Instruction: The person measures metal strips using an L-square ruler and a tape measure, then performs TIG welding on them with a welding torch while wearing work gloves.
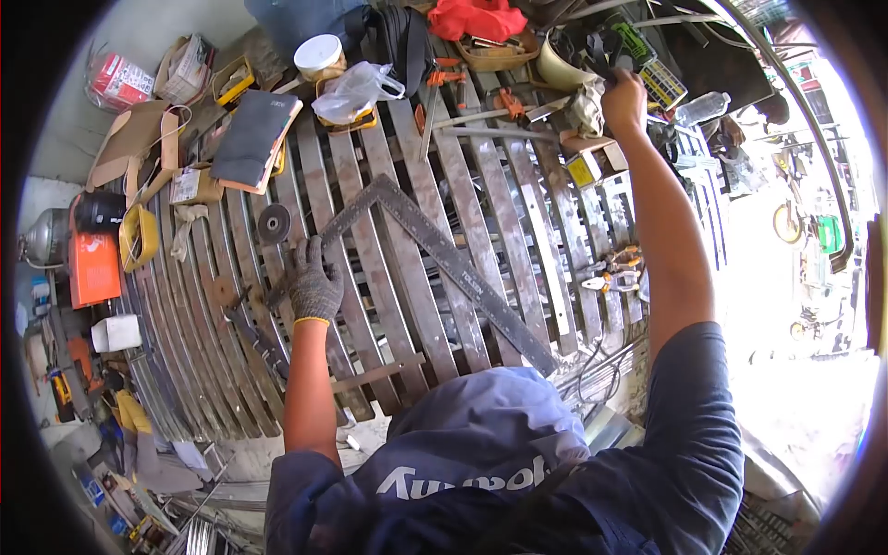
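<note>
My left hand [314, 282], in a grey knitted glove, lies on the slatted metal table at the end of a dark steel square [444, 256], its fingers spread over the slats. The square's corner points away from me, its long arm running down to the right. Just above the glove is a round black disc [275, 224]. My right hand [624, 100], bare, reaches to the far right beside a crumpled grey glove or cloth [588, 109] and a pale round container [562, 63]. Its fingers are bent, and what they touch is hidden.
A dark notebook [254, 139] and boxes lie at the far left. Orange clamps [510, 104] and a plastic bag [356, 92] are at the back. Pliers [615, 280] rest at the right, near a plastic bottle [703, 109]. An orange machine [94, 259] stands left.
</note>
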Tool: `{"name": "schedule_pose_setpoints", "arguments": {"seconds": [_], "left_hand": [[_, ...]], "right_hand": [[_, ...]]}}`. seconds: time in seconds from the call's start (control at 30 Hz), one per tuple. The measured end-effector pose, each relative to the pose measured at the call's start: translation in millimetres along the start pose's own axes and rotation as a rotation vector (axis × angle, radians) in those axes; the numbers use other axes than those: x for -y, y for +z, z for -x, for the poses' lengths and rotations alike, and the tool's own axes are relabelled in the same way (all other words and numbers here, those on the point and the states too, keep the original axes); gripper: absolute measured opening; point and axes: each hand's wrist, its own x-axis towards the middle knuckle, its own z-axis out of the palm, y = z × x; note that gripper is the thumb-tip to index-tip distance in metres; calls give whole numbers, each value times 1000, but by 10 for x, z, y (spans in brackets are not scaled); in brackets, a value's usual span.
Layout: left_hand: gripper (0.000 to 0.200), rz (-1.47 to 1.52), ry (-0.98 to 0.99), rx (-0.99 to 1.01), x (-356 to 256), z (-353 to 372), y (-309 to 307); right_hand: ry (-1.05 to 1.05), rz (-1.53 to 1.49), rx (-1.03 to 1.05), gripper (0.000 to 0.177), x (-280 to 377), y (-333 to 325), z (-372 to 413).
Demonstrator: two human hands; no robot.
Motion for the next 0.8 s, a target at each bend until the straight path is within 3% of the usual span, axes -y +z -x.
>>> {"name": "schedule_pose_setpoints", "arguments": {"seconds": [0.07,0.1,0.13,0.2,0.23,0.27,0.3,0.33,0.37,0.4,0.43,0.47,0.53,0.6,0.63,0.7,0.77,0.8], "left_hand": [[71,12,2,8,5,-95,-16],[71,7,-16,26,-20,-151,-23],[71,1,-34,47,-35,-202,-25],[78,-52,-81,68,-87,-337,-58],[81,-81,-89,46,-152,-399,-114],[85,-109,-100,24,-202,-459,-155],[85,-169,-127,42,-252,-521,-183],[85,-226,-151,61,-313,-590,-200],[86,-282,-171,78,-354,-651,-209],[88,-321,-176,56,-298,-721,-99],[90,-358,-178,28,-196,-795,94],[88,-345,-236,6,-277,-824,15],[86,-278,-291,24,-354,-927,-248],[82,-212,-347,93,-541,-951,-756],[80,-136,-278,18,-601,-886,-1036],[77,-73,-173,-127,-311,-848,-1182],[73,235,-105,-249,-740,-498,-2044],[70,114,-94,-331,-506,-492,-2161]], "right_hand": [[159,-63,-51,95,287,-200,-61],[204,52,-7,125,247,-128,-114],[274,52,46,120,374,-151,-49],[199,-16,153,114,499,-56,248],[53,-77,189,101,634,-54,584],[7,-132,367,90,881,-217,933],[-68,-181,399,84,1019,-246,1379],[-106,-129,558,82,998,-174,1794],[-346,-57,509,78,844,-36,2329],[-197,-219,757,77,1013,-268,2770],[6,-154,1022,78,1452,-692,3006],[-108,-177,1035,81,1284,-585,3499],[-141,-211,1015,91,1297,-692,4119],[-65,-293,979,101,1332,-922,4404],[-48,-309,986,105,1311,-1000,4461],[-12,-370,926,103,1177,-1070,4540],[-60,-447,819,99,1034,-1136,4482],[-38,-498,856,88,995,-1272,4329]]}}
